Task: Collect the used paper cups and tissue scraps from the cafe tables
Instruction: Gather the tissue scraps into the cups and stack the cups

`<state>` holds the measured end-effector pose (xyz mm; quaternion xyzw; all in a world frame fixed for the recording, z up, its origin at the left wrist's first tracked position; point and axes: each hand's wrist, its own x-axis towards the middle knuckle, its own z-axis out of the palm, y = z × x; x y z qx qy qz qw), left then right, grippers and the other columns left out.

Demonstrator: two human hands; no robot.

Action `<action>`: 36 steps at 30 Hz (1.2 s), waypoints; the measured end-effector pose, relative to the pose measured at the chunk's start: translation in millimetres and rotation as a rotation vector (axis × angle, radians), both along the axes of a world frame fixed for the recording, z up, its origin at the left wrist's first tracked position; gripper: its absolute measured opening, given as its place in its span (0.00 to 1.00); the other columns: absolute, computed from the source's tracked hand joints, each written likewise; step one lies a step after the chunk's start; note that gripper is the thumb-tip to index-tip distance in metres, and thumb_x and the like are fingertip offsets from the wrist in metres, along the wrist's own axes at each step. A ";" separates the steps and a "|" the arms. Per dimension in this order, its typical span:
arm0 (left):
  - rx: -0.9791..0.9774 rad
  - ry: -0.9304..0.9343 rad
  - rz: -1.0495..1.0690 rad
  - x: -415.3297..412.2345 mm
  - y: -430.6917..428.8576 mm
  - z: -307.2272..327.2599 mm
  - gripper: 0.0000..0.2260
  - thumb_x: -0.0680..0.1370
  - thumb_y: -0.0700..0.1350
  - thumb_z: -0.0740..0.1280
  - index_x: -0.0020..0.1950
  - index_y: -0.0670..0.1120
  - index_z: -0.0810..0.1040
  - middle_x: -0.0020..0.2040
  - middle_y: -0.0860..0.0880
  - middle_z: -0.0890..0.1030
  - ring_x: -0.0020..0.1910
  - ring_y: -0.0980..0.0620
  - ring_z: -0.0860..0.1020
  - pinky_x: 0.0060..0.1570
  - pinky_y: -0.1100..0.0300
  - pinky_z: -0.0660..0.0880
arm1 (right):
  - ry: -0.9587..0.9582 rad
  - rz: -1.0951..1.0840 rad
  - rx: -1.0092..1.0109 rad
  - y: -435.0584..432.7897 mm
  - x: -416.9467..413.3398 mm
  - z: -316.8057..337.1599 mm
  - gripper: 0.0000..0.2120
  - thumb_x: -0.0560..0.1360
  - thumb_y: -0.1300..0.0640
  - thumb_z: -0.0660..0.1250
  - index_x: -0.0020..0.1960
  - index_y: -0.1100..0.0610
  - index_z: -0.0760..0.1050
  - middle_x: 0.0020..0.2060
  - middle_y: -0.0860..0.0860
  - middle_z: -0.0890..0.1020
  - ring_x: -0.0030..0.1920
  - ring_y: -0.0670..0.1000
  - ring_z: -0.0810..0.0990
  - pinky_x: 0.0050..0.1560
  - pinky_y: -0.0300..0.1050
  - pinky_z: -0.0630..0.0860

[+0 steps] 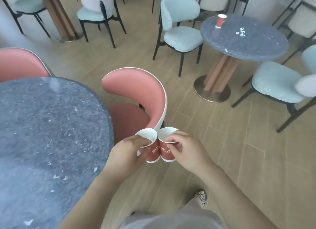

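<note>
Fingers of the left hand (127,150) pinch one cup (150,146) by its rim; the right hand (185,151) pinches a second cup (166,149), sides touching, above the floor (239,160).

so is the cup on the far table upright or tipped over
Upright. The red cup stands on its base near the edge of the far round table, white rim on top.

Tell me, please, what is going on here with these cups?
A person is clearing cafe tables and holds one red paper cup in each hand. The left hand grips the left cup and the right hand holds the right cup, side by side and touching. On the far round table, another red cup and some tissue scraps are not yet collected.
</note>
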<state>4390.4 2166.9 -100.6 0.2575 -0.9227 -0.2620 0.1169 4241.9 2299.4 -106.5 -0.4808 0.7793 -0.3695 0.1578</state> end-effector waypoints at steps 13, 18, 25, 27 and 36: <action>0.045 -0.018 -0.318 -266.0 115.5 7.2 0.07 0.76 0.44 0.63 0.51 0.52 0.79 0.46 0.53 0.79 0.45 0.50 0.79 0.38 0.52 0.77 | 0.097 -0.277 -0.048 152.6 -223.6 7.1 0.07 0.68 0.68 0.69 0.44 0.59 0.81 0.40 0.50 0.83 0.43 0.50 0.80 0.43 0.45 0.77; -0.004 -0.006 -0.366 -343.1 149.3 4.4 0.07 0.75 0.46 0.64 0.51 0.54 0.79 0.46 0.57 0.80 0.43 0.54 0.78 0.36 0.57 0.73 | 0.075 -0.377 -0.058 194.8 -289.4 3.7 0.07 0.69 0.69 0.69 0.43 0.60 0.81 0.40 0.50 0.83 0.43 0.51 0.81 0.44 0.47 0.78; 0.021 -0.032 -0.461 -428.1 162.4 -1.0 0.07 0.75 0.45 0.64 0.49 0.55 0.79 0.46 0.57 0.80 0.45 0.54 0.78 0.37 0.54 0.76 | 0.083 -0.468 -0.075 216.1 -357.6 -6.4 0.07 0.69 0.70 0.68 0.42 0.60 0.80 0.38 0.51 0.82 0.41 0.52 0.80 0.41 0.53 0.78; 0.023 -0.036 -0.474 -452.7 159.2 -5.5 0.07 0.75 0.45 0.64 0.49 0.55 0.79 0.46 0.57 0.80 0.45 0.54 0.78 0.37 0.54 0.77 | 0.091 -0.497 -0.072 213.7 -379.5 -9.6 0.08 0.69 0.71 0.68 0.42 0.61 0.80 0.39 0.52 0.83 0.42 0.52 0.81 0.43 0.52 0.79; 0.053 0.040 -0.513 -639.4 114.4 -20.8 0.07 0.74 0.43 0.65 0.48 0.53 0.81 0.47 0.56 0.81 0.46 0.53 0.79 0.40 0.54 0.77 | 0.132 -0.583 -0.011 175.8 -543.4 -16.3 0.08 0.69 0.70 0.68 0.44 0.59 0.81 0.42 0.51 0.82 0.46 0.51 0.80 0.46 0.47 0.78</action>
